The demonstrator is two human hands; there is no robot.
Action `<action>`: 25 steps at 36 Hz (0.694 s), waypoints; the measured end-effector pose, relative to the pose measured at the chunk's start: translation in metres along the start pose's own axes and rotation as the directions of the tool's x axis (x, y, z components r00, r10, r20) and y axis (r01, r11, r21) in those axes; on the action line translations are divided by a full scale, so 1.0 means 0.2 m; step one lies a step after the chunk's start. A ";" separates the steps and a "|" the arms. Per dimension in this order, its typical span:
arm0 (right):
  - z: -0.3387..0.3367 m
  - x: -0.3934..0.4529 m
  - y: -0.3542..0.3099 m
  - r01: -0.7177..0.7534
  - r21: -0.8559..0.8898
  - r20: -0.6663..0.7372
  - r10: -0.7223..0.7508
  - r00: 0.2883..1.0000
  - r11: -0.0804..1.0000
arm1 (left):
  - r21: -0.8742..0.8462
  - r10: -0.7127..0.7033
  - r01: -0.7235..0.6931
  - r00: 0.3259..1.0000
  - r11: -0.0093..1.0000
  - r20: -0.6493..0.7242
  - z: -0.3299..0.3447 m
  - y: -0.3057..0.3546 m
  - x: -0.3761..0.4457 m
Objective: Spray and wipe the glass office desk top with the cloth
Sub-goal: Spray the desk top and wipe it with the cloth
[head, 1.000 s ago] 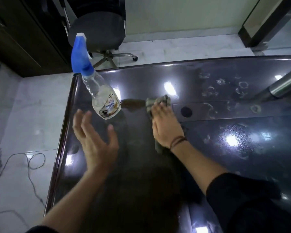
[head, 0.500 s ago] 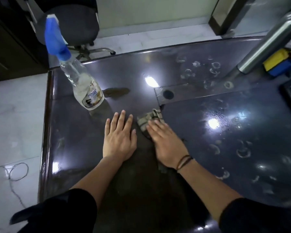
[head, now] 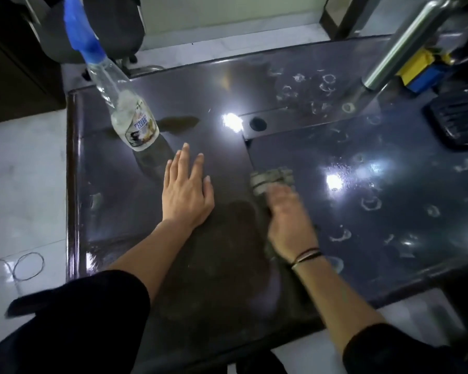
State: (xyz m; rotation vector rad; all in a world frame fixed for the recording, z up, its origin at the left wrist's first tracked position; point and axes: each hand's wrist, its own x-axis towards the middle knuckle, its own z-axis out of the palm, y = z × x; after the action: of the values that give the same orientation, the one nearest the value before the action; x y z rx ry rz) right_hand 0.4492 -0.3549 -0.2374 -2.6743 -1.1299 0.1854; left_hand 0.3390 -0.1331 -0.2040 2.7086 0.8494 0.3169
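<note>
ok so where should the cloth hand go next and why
Probably sweep the right hand and cloth rightward. Ring-shaped marks cover the desk top on that side, while the glass near the flat left hand and spray bottle looks mostly free of them.

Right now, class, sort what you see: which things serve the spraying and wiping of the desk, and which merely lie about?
Belong to the job:
- cloth, under the right hand
- spray bottle, standing on the desk
- glass desk top, with spray marks
- left hand, flat on the glass

Lying about:
- office chair
- yellow and blue object
- black ribbed object
- wire on the floor
</note>
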 end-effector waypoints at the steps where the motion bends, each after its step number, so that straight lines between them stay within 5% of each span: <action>1: -0.04 0.01 0.16 -0.124 0.008 -0.046 0.124 0.991 0.992 | -0.010 0.023 -0.023 1.000 1.000 -0.021 -0.03 0.03 -0.03; 4: -0.17 0.02 0.43 -0.404 0.052 -0.107 0.408 0.907 0.913 | -0.048 0.050 -0.052 0.998 0.997 -0.043 -0.08 0.08 -0.19; 6: -0.16 0.03 0.36 -0.429 0.098 -0.120 0.439 0.891 0.898 | -0.047 0.040 -0.041 0.999 0.998 -0.030 -0.06 0.09 -0.32; 10: 0.01 -0.11 -0.07 -0.022 0.127 -0.109 0.036 0.993 0.992 | -0.035 0.000 -0.001 1.000 0.999 -0.029 0.00 0.13 -0.51; 12: 0.05 -0.29 -0.19 0.221 0.132 -0.010 -0.222 0.975 0.966 | -0.035 -0.013 0.011 0.998 0.999 -0.059 0.02 0.18 -0.54; 14: 0.03 -0.40 -0.10 0.315 0.135 0.049 -0.323 0.945 0.940 | -0.041 -0.033 0.030 0.996 0.999 -0.080 0.02 0.23 -0.56; 17: -0.07 -0.43 0.28 0.203 0.083 0.031 -0.206 0.978 0.976 | -0.054 -0.038 0.034 0.997 0.998 -0.069 0.04 0.32 -0.59; 21: -0.24 -0.47 0.76 -0.183 0.064 -0.089 0.188 0.978 0.981 | -0.114 0.037 -0.035 0.999 0.993 0.009 0.09 0.42 -0.66; 23: -0.24 -0.48 0.73 -0.306 0.081 -0.094 0.312 0.945 0.949 | -0.125 0.030 -0.025 0.999 0.992 0.039 0.12 0.45 -0.69; 25: -0.19 -0.49 0.54 -0.269 0.100 -0.086 0.278 0.957 0.958 | -0.127 -0.011 0.019 0.998 0.992 0.065 0.15 0.47 -0.74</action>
State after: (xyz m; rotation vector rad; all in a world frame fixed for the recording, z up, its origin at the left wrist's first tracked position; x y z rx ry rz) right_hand 0.4633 -0.5032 -0.2271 -2.7179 -0.7019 0.1430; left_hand 0.2787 -0.2994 -0.2181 2.5788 0.8030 0.2698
